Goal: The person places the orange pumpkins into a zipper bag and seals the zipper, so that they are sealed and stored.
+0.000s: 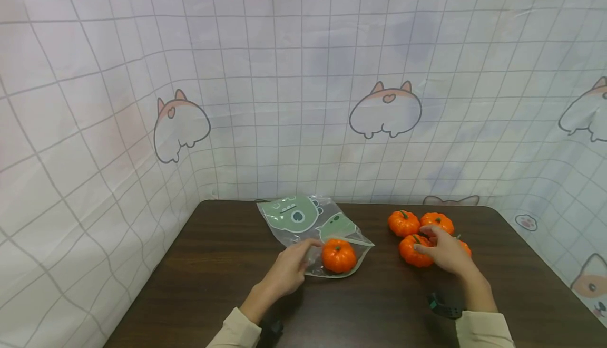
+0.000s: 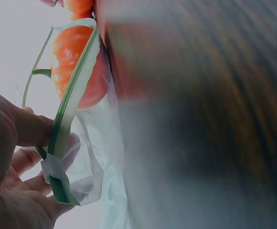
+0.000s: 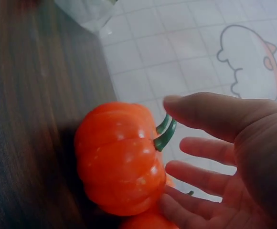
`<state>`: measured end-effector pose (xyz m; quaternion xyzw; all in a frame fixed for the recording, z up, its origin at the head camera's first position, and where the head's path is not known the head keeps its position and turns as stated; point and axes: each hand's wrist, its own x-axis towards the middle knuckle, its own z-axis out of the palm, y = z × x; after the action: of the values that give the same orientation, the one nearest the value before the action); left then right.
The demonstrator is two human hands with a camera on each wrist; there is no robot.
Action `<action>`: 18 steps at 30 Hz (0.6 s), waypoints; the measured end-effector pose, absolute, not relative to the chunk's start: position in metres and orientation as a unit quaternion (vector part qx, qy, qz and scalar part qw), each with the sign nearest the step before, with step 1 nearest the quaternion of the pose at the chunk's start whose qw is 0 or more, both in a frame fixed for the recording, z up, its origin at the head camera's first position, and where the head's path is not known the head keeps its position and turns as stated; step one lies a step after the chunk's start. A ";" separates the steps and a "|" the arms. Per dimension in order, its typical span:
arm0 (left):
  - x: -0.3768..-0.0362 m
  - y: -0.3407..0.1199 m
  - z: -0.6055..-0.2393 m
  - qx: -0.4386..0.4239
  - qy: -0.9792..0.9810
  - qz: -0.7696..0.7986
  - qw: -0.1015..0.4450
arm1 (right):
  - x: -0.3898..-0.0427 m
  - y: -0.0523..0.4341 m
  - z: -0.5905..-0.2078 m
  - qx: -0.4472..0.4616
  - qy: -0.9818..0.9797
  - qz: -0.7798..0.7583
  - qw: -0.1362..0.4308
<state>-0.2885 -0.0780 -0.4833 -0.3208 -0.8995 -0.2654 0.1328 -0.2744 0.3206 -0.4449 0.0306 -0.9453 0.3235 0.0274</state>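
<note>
Clear plastic bag is lying on the dark table, one orange pumpkin sitting inside its open mouth; left hand is pinching the green-edged rim. Right hand, fingers parted and gripping nothing, is hovering close by four more pumpkins.

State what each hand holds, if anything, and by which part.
The left hand pinches a clear plastic bag by its green rim; the right hand, beside a ribbed orange pumpkin, holds nothing.
</note>
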 end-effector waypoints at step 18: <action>-0.285 -0.075 -0.481 -0.268 -0.916 -0.223 0.198 | -0.280 0.315 -0.463 0.072 -0.955 0.285 0.032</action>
<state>-0.2853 -0.0751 -0.4813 -0.2684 -0.9158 -0.2234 0.1984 -0.2803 0.3153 -0.4630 0.0716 -0.9553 0.2850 0.0323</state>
